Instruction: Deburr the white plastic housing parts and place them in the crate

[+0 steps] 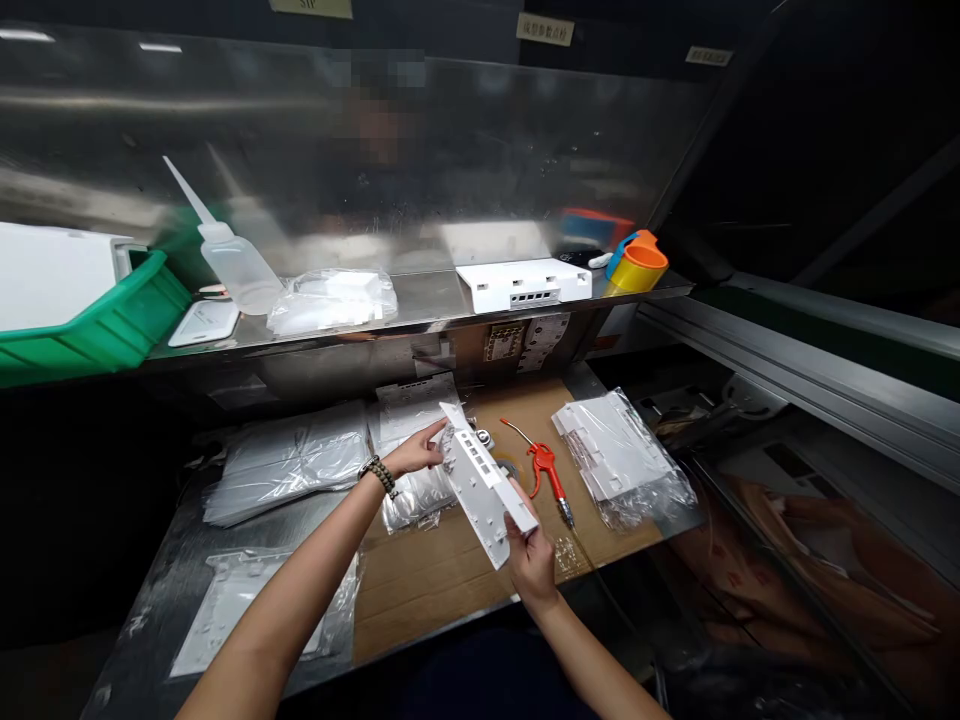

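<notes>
A white plastic housing panel [476,490] with a row of square slots along one side is held tilted above the cardboard. My right hand [532,560] grips its lower right end, thumb on the near face. At the upper left end, the fingers of my left hand [416,450] are bent against the panel's edge; their contact is partly hidden. Just right of the panel lies a red air blow gun [547,470]. Behind my left hand are a white panel [412,405] and a bagged piece [420,495].
Bagged white parts lie at the left [296,460], front left [232,600] and right [619,450]. Above, a metal shelf [420,312] carries a green bin [112,330], a squeeze bottle [244,270], another white housing [525,285] and tape rolls [637,265].
</notes>
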`<state>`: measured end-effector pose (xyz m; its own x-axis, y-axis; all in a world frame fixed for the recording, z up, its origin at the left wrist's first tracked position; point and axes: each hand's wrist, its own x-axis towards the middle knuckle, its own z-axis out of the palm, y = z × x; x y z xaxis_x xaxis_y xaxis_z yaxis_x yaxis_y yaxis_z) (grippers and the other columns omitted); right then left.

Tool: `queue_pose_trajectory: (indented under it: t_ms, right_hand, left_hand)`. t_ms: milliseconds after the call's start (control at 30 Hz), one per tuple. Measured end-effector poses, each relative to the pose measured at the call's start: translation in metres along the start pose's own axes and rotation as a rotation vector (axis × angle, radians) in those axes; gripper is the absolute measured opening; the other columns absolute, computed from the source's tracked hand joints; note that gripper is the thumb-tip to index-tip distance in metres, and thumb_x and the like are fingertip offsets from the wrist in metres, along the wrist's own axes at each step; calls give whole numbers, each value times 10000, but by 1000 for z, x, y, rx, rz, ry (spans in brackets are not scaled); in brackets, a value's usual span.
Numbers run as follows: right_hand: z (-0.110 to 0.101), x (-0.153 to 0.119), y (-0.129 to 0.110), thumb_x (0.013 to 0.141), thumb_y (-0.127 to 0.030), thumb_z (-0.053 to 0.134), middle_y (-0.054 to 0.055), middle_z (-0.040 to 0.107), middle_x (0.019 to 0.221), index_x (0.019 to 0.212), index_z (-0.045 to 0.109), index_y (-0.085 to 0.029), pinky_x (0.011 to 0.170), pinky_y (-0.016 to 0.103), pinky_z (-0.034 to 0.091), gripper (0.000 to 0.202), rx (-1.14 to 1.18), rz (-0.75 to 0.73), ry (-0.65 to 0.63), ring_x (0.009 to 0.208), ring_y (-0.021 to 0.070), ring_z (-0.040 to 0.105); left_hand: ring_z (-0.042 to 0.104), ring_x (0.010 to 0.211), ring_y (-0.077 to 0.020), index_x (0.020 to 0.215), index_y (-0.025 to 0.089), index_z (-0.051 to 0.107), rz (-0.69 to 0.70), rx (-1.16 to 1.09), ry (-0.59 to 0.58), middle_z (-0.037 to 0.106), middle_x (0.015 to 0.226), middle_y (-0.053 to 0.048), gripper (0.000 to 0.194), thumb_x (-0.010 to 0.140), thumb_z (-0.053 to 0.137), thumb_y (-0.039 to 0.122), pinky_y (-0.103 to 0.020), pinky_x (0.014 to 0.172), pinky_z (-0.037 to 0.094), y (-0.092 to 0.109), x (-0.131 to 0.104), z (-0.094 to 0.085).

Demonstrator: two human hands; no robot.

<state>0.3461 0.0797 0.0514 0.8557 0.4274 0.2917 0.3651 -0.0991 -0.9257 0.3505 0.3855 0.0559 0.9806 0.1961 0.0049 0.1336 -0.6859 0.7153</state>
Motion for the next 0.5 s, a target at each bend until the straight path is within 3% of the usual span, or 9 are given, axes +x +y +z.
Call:
queue_pose_trajectory:
  t_ms: [100, 200, 267, 400, 500]
  right_hand:
    - [-1, -1, 3, 1057, -456, 460, 189, 760, 1223, 1422, 608, -153, 987, 418, 603, 497, -36, -70, -57, 1208, 298, 713]
    - [-5, -1, -3, 1057, -430, 461, 198, 749, 1249, 1427, 605, -150, 942, 395, 619, 486, -66, -94, -91, 1171, 297, 733]
    - [-8, -1, -10, 1054, -433, 462, 200, 742, 1264, 1424, 609, -152, 929, 386, 619, 486, -71, -66, -114, 1161, 296, 738]
    - [-12, 9, -19, 1027, -504, 495, 188, 760, 1228, 1355, 667, -163, 898, 387, 619, 503, -43, 62, -137, 1094, 300, 760]
    - [-22, 27, -21, 949, -639, 563, 198, 789, 1125, 1240, 722, -112, 822, 377, 629, 623, 12, 269, -11, 982, 312, 778]
  left_hand:
    - [691, 715, -160, 1542, 187, 485, 9, 2, 127, 761, 1169, -102, 819, 737, 553, 49, -295, 687, 576, 15, 4, 6]
    - [728, 992, -233, 1495, 215, 545, -2, 76, 305, 653, 1419, -129, 720, 803, 470, 32, -373, 834, 592, 26, -1, 6]
    - [701, 1136, -265, 1400, 231, 639, 25, 133, 353, 658, 1428, -99, 613, 860, 426, 34, -425, 930, 575, 33, -8, 4]
    - [714, 1133, -245, 1249, 286, 740, 161, 213, 245, 720, 1351, -19, 490, 894, 491, 57, -410, 982, 569, 49, -23, 6]
    - [748, 967, -221, 1452, 318, 592, 180, 259, 197, 564, 1542, -20, 728, 837, 434, -37, -399, 857, 613, 62, -40, 20]
